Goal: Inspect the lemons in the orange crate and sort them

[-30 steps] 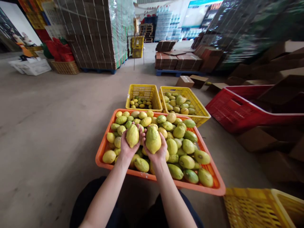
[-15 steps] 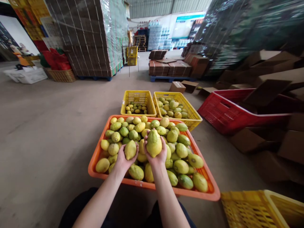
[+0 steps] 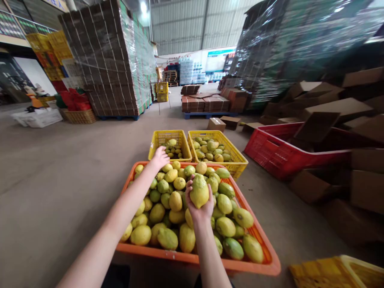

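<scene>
My right hand [image 3: 201, 200] cradles a large, bumpy yellow-green citrus fruit [image 3: 199, 191] above the heap. Below it, an orange crate [image 3: 249, 270] is full of similar yellow and green citrus fruits [image 3: 167, 239]. My left hand [image 3: 161, 157] reaches over the crate's far edge to the left yellow crate [image 3: 152, 149], fingers stretched out with nothing in them. Just beyond its fingertips is a yellow fruit [image 3: 172, 142], apart from the hand; whether it is falling or resting on the smaller fruits in that crate I cannot tell.
Beside it stands a second yellow crate [image 3: 240, 163] holding green-yellow fruits. To the right are a red crate [image 3: 270, 154] and loose cardboard boxes [image 3: 312, 180]. Another yellow crate [image 3: 321, 272] is at the lower right. Flattened cartons [image 3: 195, 105] lie on a pallet behind, between tall wrapped stacks [image 3: 105, 60].
My left hand has moved forward from above the orange crate to the left yellow crate and let go of its fruit. My right hand still holds the large fruit. The view has tilted up.
</scene>
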A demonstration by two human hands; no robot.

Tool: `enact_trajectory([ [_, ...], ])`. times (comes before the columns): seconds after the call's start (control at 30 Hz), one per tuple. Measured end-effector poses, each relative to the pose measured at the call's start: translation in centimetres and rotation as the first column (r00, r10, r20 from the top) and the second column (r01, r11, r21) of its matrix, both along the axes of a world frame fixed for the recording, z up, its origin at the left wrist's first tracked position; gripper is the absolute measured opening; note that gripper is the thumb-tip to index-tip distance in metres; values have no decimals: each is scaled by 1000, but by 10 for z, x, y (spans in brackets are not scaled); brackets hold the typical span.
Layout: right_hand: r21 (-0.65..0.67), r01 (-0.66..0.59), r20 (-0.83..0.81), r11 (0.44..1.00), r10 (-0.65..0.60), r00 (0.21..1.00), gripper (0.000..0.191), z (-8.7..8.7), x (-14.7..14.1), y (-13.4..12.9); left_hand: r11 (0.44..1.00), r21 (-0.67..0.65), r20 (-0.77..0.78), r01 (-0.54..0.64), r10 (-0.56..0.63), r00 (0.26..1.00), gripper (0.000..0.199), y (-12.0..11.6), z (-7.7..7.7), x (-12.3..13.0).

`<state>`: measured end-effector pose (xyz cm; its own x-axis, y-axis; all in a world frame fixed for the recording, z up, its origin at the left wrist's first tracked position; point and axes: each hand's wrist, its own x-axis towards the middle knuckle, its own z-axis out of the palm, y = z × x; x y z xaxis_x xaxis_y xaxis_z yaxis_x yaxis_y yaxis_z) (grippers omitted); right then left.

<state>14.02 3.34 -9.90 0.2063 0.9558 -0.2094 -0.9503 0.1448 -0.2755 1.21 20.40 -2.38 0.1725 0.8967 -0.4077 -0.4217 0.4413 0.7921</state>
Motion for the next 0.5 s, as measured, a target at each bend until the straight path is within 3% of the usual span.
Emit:
enact_trajectory([
  [0.1,-13,-30,-17,999,29,999,20,-5,3,3,997,-68,-84,-20,14,996,22,-30,-31,-30],
  [0.2,-35,-86,61,996,88,994,26,-10,1,5,996,-61,-142,-65,55,988,14,-59,-55,-70],
  [0.27,-77,-120,94,990,127,987,32,-13,-4,6,998,-6,-181,-59,57,982,16,-75,-68,-99],
  [0.37,-173,-183,49,968,194,980,33,-16,-16,5,991,113,-314,68,-29,949,30,-94,-92,-139],
  [0.5,-254,-317,7,914,329,944,22,-26,-36,-3,974,44,-446,223,-181,877,42,-114,-122,-175],
])
